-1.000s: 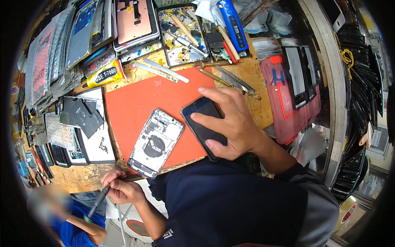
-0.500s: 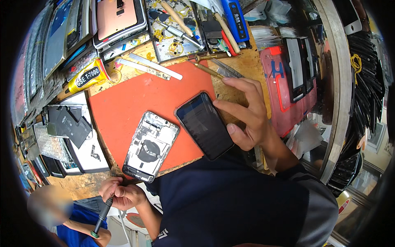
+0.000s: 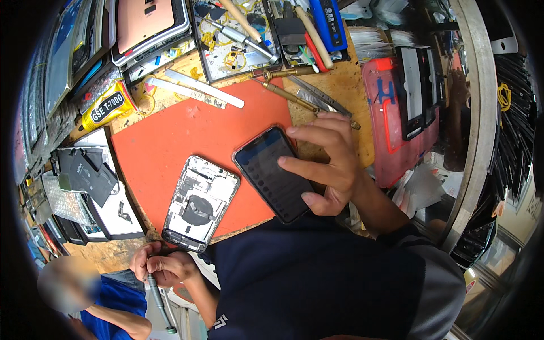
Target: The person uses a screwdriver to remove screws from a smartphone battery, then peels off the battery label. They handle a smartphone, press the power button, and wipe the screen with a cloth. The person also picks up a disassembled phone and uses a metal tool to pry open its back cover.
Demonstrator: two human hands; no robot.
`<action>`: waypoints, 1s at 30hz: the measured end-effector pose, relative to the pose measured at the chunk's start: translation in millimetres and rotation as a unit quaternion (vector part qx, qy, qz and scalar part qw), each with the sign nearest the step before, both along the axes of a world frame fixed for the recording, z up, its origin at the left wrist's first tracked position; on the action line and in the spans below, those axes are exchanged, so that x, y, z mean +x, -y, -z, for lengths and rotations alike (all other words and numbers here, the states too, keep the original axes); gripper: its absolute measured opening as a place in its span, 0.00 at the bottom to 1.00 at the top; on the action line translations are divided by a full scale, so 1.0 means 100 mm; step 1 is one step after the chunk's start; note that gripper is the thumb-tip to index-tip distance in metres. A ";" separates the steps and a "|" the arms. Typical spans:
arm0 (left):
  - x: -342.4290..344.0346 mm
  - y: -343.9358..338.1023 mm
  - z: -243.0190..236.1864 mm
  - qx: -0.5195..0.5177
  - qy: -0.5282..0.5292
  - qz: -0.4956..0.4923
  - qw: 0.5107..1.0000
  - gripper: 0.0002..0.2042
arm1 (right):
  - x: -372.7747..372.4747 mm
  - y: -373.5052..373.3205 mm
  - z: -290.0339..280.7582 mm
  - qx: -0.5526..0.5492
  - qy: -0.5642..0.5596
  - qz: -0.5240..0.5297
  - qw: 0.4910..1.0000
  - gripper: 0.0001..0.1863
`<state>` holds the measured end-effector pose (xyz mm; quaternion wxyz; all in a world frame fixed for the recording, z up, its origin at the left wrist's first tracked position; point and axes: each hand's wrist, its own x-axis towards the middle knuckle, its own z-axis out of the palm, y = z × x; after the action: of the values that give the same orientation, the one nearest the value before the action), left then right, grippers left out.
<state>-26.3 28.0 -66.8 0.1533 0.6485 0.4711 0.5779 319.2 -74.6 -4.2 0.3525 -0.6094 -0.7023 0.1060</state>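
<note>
My right hand (image 3: 326,161) is over a dark-screened phone (image 3: 272,173) on the right part of the orange mat (image 3: 170,136). Its fingers are spread, with one fingertip on or just above the lit screen. Left of that phone lies an opened phone body (image 3: 201,204), its inside facing up with a round black pad in the middle. My left hand (image 3: 161,263) is closed round a slim grey screwdriver (image 3: 161,303) beyond the bench's near edge, below the opened phone. The screwdriver's handle points down; its tip is hidden by my fingers.
Brass-coloured pen tools (image 3: 286,93) and tweezers (image 3: 320,93) lie beyond the phone. Two flat white strips (image 3: 204,88) and a yellow glue tube (image 3: 107,106) rest by the mat. A parts tray (image 3: 229,42) stands behind. Another person (image 3: 119,303) is at the lower left.
My right index finger has moved left over the phone, whose screen now shows a brighter list. The screwdriver in my left hand has swung its handle end to the right.
</note>
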 end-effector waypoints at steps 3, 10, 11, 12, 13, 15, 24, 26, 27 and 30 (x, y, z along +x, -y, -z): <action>0.02 -0.03 -0.01 0.011 -0.014 0.002 1.000 0.16 | 0.06 0.05 0.04 0.015 -0.043 -0.037 0.998 0.24; -0.03 -0.01 -0.03 0.005 -0.055 0.035 0.998 0.19 | 0.08 0.07 0.03 0.036 -0.058 -0.006 0.998 0.23; -0.02 -0.01 -0.04 -0.003 -0.056 0.025 0.998 0.19 | 0.07 0.07 0.03 0.037 -0.056 -0.005 0.998 0.23; -0.01 0.00 -0.04 -0.010 -0.058 0.015 0.998 0.19 | 0.07 0.06 0.03 0.039 -0.053 -0.005 0.998 0.23; -0.01 0.00 -0.05 -0.006 -0.059 0.017 0.998 0.19 | 0.07 0.05 0.03 0.040 -0.051 -0.004 0.998 0.24; -0.01 -0.01 -0.04 0.002 -0.061 0.021 0.998 0.18 | 0.07 0.05 0.02 0.038 -0.046 -0.004 0.998 0.24; 0.04 0.00 -0.06 -0.007 -0.029 0.010 0.999 0.18 | 0.01 -0.01 0.02 -0.024 0.034 0.016 0.999 0.31; -0.05 -0.02 -0.02 -0.016 -0.034 0.029 0.999 0.18 | -0.02 -0.02 0.02 -0.039 0.042 0.026 0.998 0.33; -0.08 -0.01 -0.01 -0.020 -0.037 0.034 0.999 0.19 | -0.03 -0.03 0.02 -0.046 0.045 0.023 0.998 0.33; -0.02 -0.01 -0.06 0.004 -0.045 0.030 0.999 0.18 | -0.02 -0.01 0.01 -0.029 0.031 0.030 0.999 0.32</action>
<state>-28.3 29.1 -61.0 0.1469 0.6880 0.4556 0.5454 317.2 -74.0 -5.2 0.3157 -0.6431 -0.6910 0.0966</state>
